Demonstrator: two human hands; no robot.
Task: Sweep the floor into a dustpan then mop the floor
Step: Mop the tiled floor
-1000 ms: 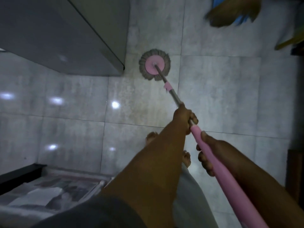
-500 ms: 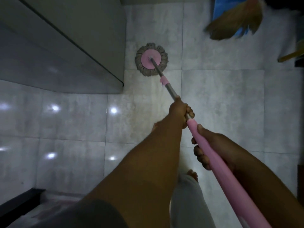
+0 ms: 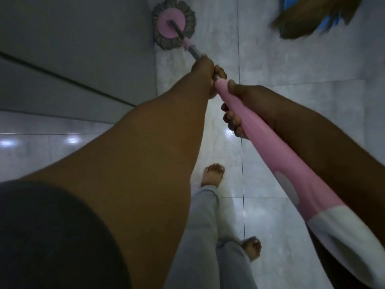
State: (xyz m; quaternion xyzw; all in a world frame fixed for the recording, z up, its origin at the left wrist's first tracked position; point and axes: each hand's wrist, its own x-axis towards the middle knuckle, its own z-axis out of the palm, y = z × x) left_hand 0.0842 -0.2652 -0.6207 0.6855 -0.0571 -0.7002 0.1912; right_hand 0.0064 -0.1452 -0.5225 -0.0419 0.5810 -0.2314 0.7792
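Note:
A pink mop (image 3: 268, 142) with a long handle runs from the lower right up to its round grey-fringed head (image 3: 173, 29), which lies flat on the pale tiled floor (image 3: 291, 126) beside a grey cabinet. My left hand (image 3: 206, 75) grips the metal shaft just above the pink grip. My right hand (image 3: 248, 107) grips the pink handle a little lower, fingers curled round it. A brown broom head (image 3: 308, 19) lies on the floor at the top right over something blue (image 3: 333, 21).
A grey cabinet (image 3: 73, 49) fills the upper left, its edge right next to the mop head. My bare feet (image 3: 212, 176) and grey trouser legs stand on the tiles below the hands. Light spots glint on the tiles at the left.
The mop head has slid forward along the cabinet's side, away from me. I have stepped forward; both hands keep their grip on the handle.

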